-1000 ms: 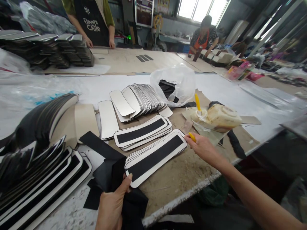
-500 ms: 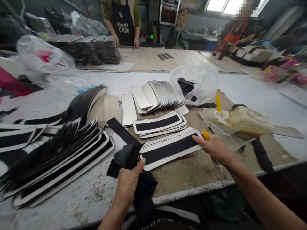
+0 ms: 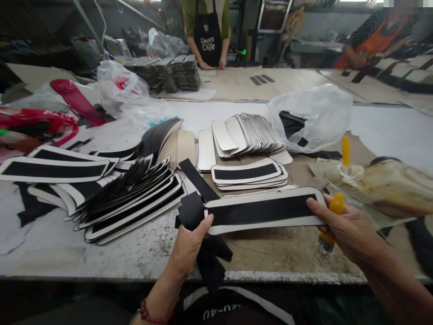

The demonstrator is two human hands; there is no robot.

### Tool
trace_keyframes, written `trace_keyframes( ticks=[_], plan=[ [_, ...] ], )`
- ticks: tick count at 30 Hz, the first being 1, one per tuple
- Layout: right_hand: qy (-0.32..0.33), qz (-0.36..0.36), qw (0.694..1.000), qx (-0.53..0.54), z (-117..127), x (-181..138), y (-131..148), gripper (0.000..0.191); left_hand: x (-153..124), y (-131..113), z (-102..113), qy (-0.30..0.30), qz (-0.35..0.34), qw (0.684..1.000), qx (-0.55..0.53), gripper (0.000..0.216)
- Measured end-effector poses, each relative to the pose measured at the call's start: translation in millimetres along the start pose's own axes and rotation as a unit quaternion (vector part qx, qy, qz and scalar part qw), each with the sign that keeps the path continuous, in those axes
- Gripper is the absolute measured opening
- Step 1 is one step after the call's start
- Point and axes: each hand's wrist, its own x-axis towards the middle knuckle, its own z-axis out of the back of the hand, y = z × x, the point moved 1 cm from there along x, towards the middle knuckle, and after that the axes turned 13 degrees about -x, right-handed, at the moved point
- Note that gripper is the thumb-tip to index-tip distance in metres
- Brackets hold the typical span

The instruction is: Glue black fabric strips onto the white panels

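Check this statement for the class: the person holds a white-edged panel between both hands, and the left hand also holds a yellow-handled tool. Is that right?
Not quite: the yellow-handled tool is in the right hand, not the left hand, as the head view shows. The white-edged panel is indeed held between both hands.

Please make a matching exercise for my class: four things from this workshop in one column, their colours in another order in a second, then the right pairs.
Things:
1. Panel gripped by the left hand and the right hand
2. Beaded bracelet on the left wrist
3. Handle of the tool in the right hand
4. Apron at the far right

Colours:
A. Yellow
B. Orange
C. White edge, black middle
D. Dark red

Right pairs: 1-C, 2-D, 3-A, 4-B
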Motion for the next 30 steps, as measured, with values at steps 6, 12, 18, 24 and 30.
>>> trace_keyframes(
  ticks=[6, 12, 18, 24, 30],
  plan=[
    [-0.003, 0.045, 0.985, -0.169, -4, -8, 3, 0.038, -7, 0, 5, -0.008, 0.010, 1.000, -0.007, 0.052],
    [0.063, 0.037, 0.973, -0.220, -7, -6, -7, 0.040, -14, 0, 10, -0.028, -0.044, 0.993, 0.106, 0.041],
    [0.085, 0.039, 0.977, -0.192, -5, -14, 6, 0.036, -15, 4, 15, -0.030, -0.024, 0.998, 0.047, 0.054],
    [0.094, 0.000, 0.988, -0.118, -4, -17, 4, 0.039, -20, -3, 8, -0.038, 0.045, 0.997, -0.046, 0.063],
    [0.094, -0.078, 0.992, 0.025, -2, -14, -19, 0.042, -25, -5, 4, -0.013, 0.136, 0.983, -0.126, 0.053]
  ],
)
